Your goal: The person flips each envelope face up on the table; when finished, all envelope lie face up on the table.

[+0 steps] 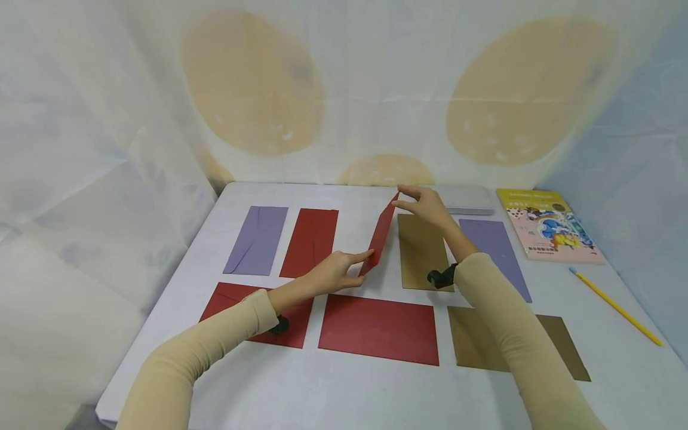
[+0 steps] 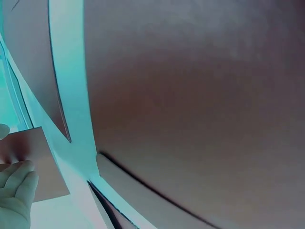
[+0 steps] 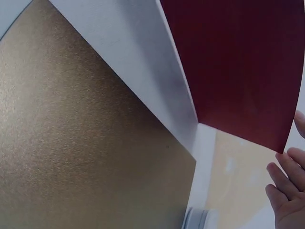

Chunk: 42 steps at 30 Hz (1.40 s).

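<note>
Between both hands a red envelope (image 1: pixel 383 233) stands tilted on edge over the middle of the white table. My left hand (image 1: pixel 335 273) pinches its near end between thumb and fingers. At the far top corner, my right hand (image 1: pixel 426 207) pinches it with thumb and fingertips. The right wrist view shows the envelope's red face (image 3: pixel 243 67) hanging from that corner, with the right hand (image 3: pixel 290 186) at the edge. In the left wrist view, part of the left hand (image 2: pixel 16 191) shows against the held envelope (image 2: pixel 45 167).
Flat around it lie red envelopes (image 1: pixel 378 328), (image 1: pixel 310 242), gold envelopes (image 1: pixel 421 251), (image 1: pixel 561 343) and purple envelopes (image 1: pixel 257 239), (image 1: pixel 497 251). Another red envelope (image 1: pixel 290 325) is partly under my left arm. A white box (image 1: pixel 464 200), a picture book (image 1: pixel 550 227) and a yellow pencil (image 1: pixel 618 307) lie right.
</note>
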Tool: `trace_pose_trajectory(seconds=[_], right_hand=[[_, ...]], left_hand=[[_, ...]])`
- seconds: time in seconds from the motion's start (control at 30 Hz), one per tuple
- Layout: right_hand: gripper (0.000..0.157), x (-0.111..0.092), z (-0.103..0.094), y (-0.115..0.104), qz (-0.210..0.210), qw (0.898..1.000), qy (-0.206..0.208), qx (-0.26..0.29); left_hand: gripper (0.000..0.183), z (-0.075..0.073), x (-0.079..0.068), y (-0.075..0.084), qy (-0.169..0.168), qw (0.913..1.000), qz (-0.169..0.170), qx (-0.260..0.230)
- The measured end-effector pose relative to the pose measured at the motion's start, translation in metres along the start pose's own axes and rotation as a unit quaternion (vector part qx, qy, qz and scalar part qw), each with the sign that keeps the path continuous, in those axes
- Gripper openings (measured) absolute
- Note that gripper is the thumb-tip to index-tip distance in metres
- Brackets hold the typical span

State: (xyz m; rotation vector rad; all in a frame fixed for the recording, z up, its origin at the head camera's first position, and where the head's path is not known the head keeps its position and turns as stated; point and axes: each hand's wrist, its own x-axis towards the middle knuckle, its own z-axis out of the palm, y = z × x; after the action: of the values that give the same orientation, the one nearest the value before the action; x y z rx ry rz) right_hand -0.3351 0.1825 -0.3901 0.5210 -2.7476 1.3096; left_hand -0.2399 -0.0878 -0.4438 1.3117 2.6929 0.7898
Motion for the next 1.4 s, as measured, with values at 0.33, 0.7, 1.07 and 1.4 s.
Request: trace_pose_trajectory(seconds=[0.33, 0.7, 1.07, 1.4], right_hand=[[0.060, 0.005, -0.001, -0.003, -0.001, 1.000, 0.004, -0.015], [0.063, 0.009, 0.005, -0.006, 0.009, 1.000, 0.000, -0.006], [0.062, 0.011, 0.014, -0.011, 0.004, 1.000, 0.013, -0.017], [0.062, 0.015, 0.021, -0.014, -0.001, 1.000, 0.021, -0.020]], left_hand=[[0.061, 0.003, -0.001, 0.001, 0.009, 0.9987, -0.004, -0.051], [0.068, -0.002, -0.008, 0.005, 0.029, 0.9986, -0.002, -0.045], [0.076, -0.019, -0.007, 0.016, 0.107, 0.9920, 0.067, 0.005], [0.069, -0.024, -0.009, 0.017, 0.107, 0.9914, 0.072, 0.023]])
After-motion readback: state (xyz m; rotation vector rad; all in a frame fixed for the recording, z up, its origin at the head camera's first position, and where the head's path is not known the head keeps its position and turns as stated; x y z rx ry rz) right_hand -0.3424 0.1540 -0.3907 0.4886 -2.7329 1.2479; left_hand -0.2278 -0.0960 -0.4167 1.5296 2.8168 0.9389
